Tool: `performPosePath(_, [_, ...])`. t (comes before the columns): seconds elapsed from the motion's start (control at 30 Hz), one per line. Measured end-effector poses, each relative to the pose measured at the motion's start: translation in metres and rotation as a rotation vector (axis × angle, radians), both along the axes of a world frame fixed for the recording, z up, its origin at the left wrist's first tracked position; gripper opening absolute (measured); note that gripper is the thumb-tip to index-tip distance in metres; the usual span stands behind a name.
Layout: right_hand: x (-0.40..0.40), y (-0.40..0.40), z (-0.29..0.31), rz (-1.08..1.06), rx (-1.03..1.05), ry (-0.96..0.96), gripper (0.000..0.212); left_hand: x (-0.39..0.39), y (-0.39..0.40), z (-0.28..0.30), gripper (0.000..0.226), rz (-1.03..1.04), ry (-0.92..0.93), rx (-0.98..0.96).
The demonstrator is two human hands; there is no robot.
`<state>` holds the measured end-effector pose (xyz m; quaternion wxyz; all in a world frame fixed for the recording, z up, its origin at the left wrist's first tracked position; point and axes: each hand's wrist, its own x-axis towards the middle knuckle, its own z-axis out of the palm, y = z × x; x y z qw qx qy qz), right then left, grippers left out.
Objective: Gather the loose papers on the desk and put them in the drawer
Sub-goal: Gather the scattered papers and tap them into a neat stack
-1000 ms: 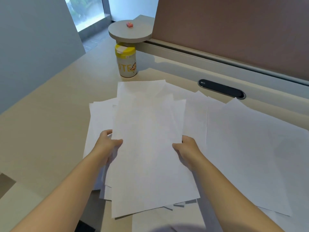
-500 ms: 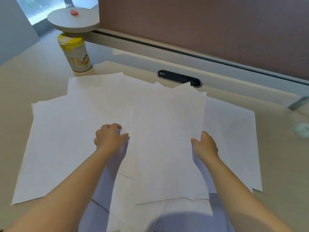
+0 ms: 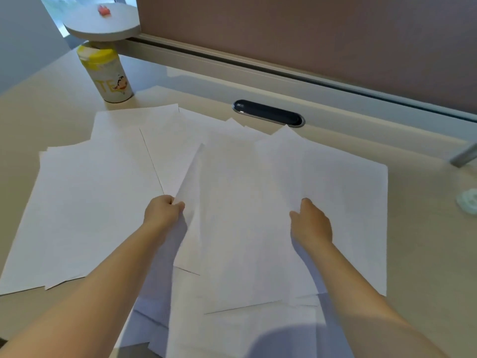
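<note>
Several white loose papers (image 3: 98, 202) lie overlapped across the beige desk (image 3: 38, 115). A gathered stack of sheets (image 3: 242, 223) sits in the middle, its left edge lifted off the desk. My left hand (image 3: 162, 213) pinches that left edge. My right hand (image 3: 311, 223) grips the stack's right edge, with the fingers tucked under the sheets. More sheets (image 3: 356, 202) lie flat to the right under the stack. No drawer is in view.
A yellow-lidded canister (image 3: 105, 73) stands at the back left, under a round grey shelf (image 3: 102, 21). A dark oval cable slot (image 3: 268, 116) sits behind the papers, below the brown partition (image 3: 309, 34). A small white object (image 3: 468, 202) lies at the right edge.
The stack in my hands has moved right over the right-hand sheets, and its left edge has lifted. My view has swung to the right.
</note>
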<state>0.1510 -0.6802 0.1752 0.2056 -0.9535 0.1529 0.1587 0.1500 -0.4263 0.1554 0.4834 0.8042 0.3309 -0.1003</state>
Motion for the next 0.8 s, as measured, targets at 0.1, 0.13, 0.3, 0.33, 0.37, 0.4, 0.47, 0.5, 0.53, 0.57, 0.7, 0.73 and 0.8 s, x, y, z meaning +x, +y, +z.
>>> performPosePath(0.1, [0.004,-0.002,0.003,-0.019,0.070,-0.037,0.031,0.003,-0.014,0.002,0.029,0.132,-0.097,-0.091])
performPosePath(0.13, [0.006,-0.006,0.003,-0.021,0.034,-0.044,0.033,0.004,-0.019,0.005,0.028,0.153,-0.104,-0.127])
performPosePath(0.3, [0.007,-0.037,-0.003,-0.107,-0.154,0.054,0.046,0.005,-0.035,0.014,0.042,-0.023,-0.022,-0.186])
performPosePath(0.33, [0.006,-0.043,-0.004,-0.138,-0.145,0.070,0.047,0.005,-0.038,0.013,0.046,-0.054,-0.013,-0.191])
performPosePath(0.37, [0.005,-0.049,-0.006,-0.161,-0.130,0.083,0.048,0.006,-0.041,0.012,0.048,-0.080,-0.007,-0.200])
performPosePath(0.4, [0.004,-0.053,-0.007,-0.167,-0.115,0.095,0.050,0.006,-0.045,0.012,0.049,-0.104,-0.003,-0.187])
performPosePath(0.47, [0.004,-0.060,-0.010,-0.123,-0.102,0.114,0.054,0.008,-0.055,0.012,0.047,-0.176,0.005,-0.122])
performPosePath(0.5, [0.003,-0.061,-0.011,-0.083,-0.107,0.120,0.055,0.009,-0.059,0.012,0.043,-0.214,0.003,-0.096])
performPosePath(0.53, [0.002,-0.060,-0.012,-0.037,-0.116,0.119,0.056,0.010,-0.063,0.012,0.037,-0.244,-0.005,-0.086])
performPosePath(0.57, [0.001,-0.058,-0.013,0.008,-0.124,0.113,0.057,0.011,-0.066,0.012,0.032,-0.263,-0.008,-0.090])
performPosePath(0.7, [-0.003,-0.043,-0.013,0.121,-0.071,0.051,0.049,0.013,-0.078,0.014,0.035,-0.244,-0.015,-0.154])
performPosePath(0.73, [-0.003,-0.041,-0.012,0.123,-0.031,0.004,0.039,0.013,-0.079,0.015,0.037,-0.224,-0.022,-0.156])
performPosePath(0.8, [-0.002,-0.041,-0.010,0.054,0.056,-0.076,0.021,0.012,-0.079,0.016,0.033,-0.183,-0.042,-0.131])
